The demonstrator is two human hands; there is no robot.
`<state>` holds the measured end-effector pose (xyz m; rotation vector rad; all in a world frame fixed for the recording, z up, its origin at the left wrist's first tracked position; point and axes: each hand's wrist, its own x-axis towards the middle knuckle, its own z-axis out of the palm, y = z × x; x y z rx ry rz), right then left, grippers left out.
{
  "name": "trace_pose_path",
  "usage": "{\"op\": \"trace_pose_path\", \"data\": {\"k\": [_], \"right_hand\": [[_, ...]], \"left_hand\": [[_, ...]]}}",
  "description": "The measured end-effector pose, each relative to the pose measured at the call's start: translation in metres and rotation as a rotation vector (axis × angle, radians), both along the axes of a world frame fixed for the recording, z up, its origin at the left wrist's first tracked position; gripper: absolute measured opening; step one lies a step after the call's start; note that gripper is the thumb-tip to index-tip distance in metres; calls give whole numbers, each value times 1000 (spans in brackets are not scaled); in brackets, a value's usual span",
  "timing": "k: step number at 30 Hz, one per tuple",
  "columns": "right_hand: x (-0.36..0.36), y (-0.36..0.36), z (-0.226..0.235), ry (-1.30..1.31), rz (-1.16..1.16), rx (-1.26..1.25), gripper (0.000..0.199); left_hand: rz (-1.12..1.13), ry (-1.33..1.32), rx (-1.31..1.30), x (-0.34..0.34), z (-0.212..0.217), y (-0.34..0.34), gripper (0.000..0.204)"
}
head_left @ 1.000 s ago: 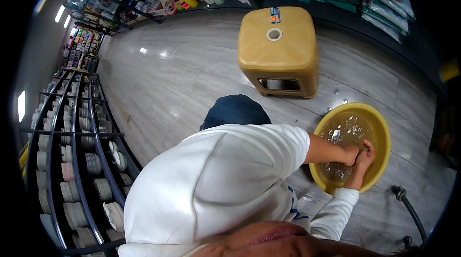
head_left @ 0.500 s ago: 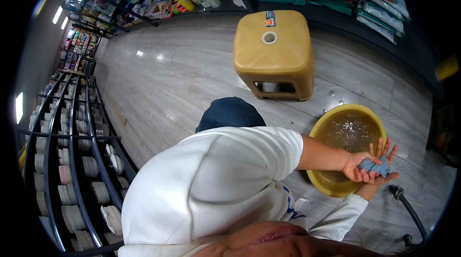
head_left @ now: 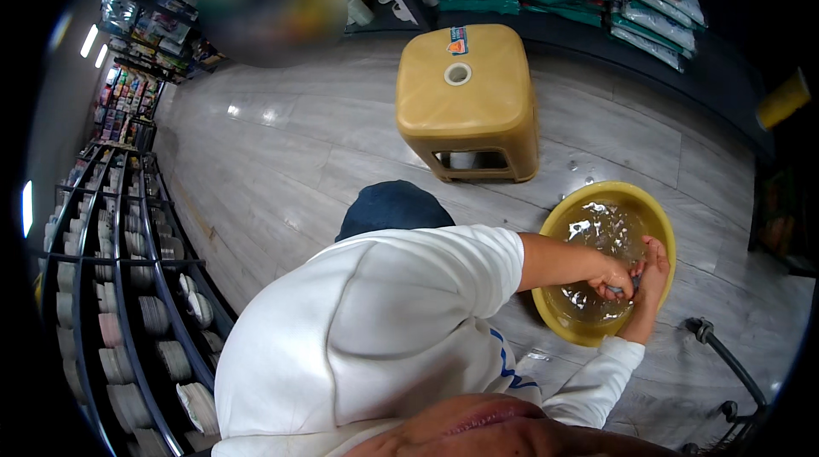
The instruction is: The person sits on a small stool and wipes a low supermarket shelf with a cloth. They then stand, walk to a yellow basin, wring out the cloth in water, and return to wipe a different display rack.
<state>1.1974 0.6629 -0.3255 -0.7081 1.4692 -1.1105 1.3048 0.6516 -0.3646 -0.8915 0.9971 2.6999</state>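
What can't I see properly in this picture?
All in the head view:
- Most of the blue-grey bundle: covered by the left hand and right hand.
- The yellow basin's bottom: hidden by shiny water.
- The white thing under the stool: hidden by its side.
- Some shelf goods, upper left: blurred.

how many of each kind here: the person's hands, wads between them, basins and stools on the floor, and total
Hands: 2, left hand and right hand
Wads: 1, blue-grey wad, mostly hidden
Basins: 1, yellow basin
Stools: 1, tan-yellow stool
Total: 5
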Motion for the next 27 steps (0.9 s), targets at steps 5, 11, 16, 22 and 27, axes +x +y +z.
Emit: {"op": "trace_pose_path", "data": {"k": [5,11,16,22,27], "right_hand": [[8,-2,-53,303,-138,-131,24],[7,-6,-24,181,-217,-50,32],[-40,-2,50,-555,30,-112,62],[7,4,121,-826,7,-376,72],[-15,-1,84,-1018,308,-926,54]], "left_hand": [[361,-331,-845,3,-10,21,19],[286,-237,-931,-7,-33,16,22],[96,180,190,4,68,-12,24],[34,757,1007,-9,106,21,25],[-60,942,1071,-8,118,20,22]]}}
